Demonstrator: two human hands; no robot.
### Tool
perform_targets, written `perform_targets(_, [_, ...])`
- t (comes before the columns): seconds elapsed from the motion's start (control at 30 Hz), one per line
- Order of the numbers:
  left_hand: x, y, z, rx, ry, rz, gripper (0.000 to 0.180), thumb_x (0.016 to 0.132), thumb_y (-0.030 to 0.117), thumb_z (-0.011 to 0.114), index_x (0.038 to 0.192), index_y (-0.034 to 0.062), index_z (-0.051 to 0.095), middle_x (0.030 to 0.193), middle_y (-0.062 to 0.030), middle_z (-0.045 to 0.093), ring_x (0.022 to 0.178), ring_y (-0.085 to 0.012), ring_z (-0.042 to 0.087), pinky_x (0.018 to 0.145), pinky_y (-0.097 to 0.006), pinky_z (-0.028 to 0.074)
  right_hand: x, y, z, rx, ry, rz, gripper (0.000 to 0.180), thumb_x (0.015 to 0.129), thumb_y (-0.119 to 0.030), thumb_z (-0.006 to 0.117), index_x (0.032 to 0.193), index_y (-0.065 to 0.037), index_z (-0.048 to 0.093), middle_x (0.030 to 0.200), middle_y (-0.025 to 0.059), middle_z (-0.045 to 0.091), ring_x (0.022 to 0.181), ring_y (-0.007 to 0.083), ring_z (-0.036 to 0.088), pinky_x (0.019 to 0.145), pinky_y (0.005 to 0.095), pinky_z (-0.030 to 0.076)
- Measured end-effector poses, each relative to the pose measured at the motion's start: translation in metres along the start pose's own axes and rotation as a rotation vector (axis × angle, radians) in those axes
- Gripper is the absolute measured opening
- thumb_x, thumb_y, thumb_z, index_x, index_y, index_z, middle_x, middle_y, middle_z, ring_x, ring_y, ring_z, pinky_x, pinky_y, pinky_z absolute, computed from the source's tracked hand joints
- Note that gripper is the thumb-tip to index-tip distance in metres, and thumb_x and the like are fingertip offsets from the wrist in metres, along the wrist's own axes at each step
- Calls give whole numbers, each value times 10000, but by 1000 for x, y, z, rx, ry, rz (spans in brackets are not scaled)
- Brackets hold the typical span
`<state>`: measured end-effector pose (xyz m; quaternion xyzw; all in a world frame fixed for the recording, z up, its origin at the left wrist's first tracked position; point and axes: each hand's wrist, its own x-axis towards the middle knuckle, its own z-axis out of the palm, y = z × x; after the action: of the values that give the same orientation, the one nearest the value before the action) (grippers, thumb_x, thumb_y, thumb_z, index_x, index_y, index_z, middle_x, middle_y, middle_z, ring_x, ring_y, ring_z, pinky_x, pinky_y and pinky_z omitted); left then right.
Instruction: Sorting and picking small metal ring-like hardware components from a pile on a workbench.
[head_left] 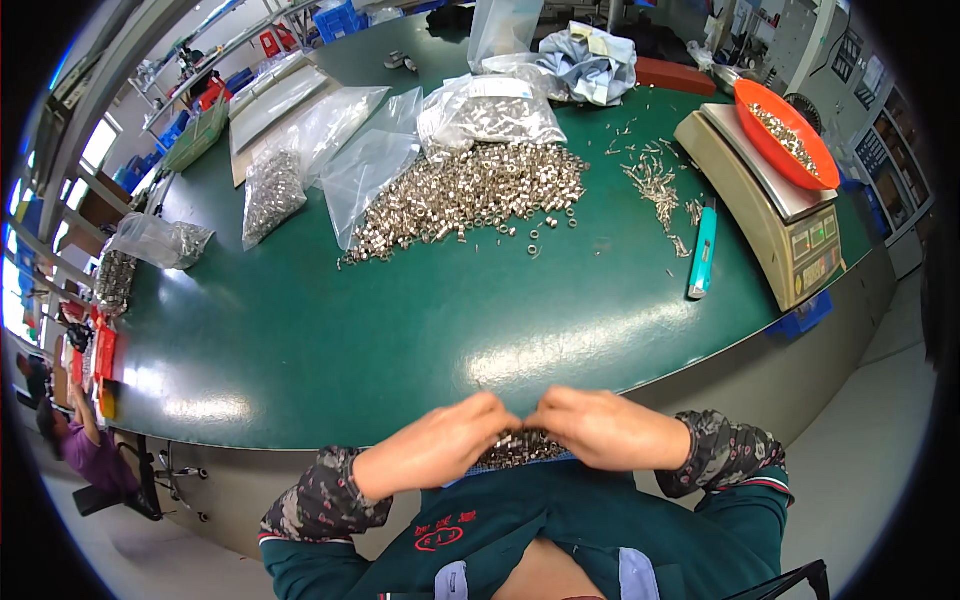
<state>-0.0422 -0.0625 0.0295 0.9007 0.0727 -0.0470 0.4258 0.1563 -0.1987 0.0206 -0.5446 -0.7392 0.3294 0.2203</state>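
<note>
Close to my body at the table's front edge, many small shiny metal parts [517, 453] lie in a blue container [562, 460], most of which my hands and clothes hide. Just above these parts, my left hand [447, 441] is closed with its fingertips drawn together. My right hand [603, 431] faces it, also closed in a pinch, the two sets of fingertips almost meeting. Whatever sits between the fingers is too small or too covered to make out. Farther off on the green table [330, 330] spreads a big pile of short metal rings [470, 195].
Clear bags of metal parts [272, 195] lie at the left and behind the pile. Toward the right are scattered thin metal pins [655, 188], a teal utility knife [703, 250] and a weighing scale [770, 215] carrying an orange bowl [815, 175]. A person in purple [95, 460] sits far left.
</note>
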Motion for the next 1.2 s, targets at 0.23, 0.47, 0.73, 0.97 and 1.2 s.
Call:
perform_targets(0.23, [14, -7, -31, 103, 108, 35, 288, 837, 61, 616, 1123, 45, 587, 1032, -125, 559, 932, -301, 595, 794, -376, 495, 29, 27, -34, -137, 403, -47, 212, 791, -64, 625, 1001, -50, 604, 910, 138, 561, 844, 350, 593, 714, 415, 498])
perform_targets(0.47, [104, -51, -63, 174, 470, -7, 321, 817, 46, 645, 1129, 27, 572, 1030, -117, 540, 842, -239, 587, 757, -355, 486, 77, 96, -81, -473, 696, 160, 282, 767, -80, 672, 1039, -67, 597, 989, 110, 559, 949, 323, 591, 789, 435, 495])
perform_targets(0.73, [151, -61, -55, 321, 517, -79, 420, 806, 200, 707, 1167, 54, 547, 1079, -137, 522, 989, -313, 583, 836, -405, 482, 101, 108, -89, -450, 624, 379, 392, 772, -225, 727, 1120, -121, 578, 1080, 120, 517, 962, 319, 592, 794, 424, 499])
perform_targets(0.97, [162, -62, -51, 390, 543, -66, 304, 806, 170, 692, 1069, 75, 573, 1028, -122, 524, 946, -326, 582, 801, -424, 488, 107, 115, -84, -471, 624, 266, 261, 791, -162, 697, 1025, -109, 594, 1029, 108, 531, 911, 311, 607, 757, 422, 506])
perform_targets(1.2, [157, -64, -48, 407, 544, -8, 166, 815, 73, 635, 976, 56, 600, 930, -117, 546, 910, -321, 589, 768, -414, 491, 85, 112, -79, -364, 595, 205, 117, 797, -66, 641, 894, -60, 576, 940, 138, 531, 830, 347, 598, 721, 445, 494])
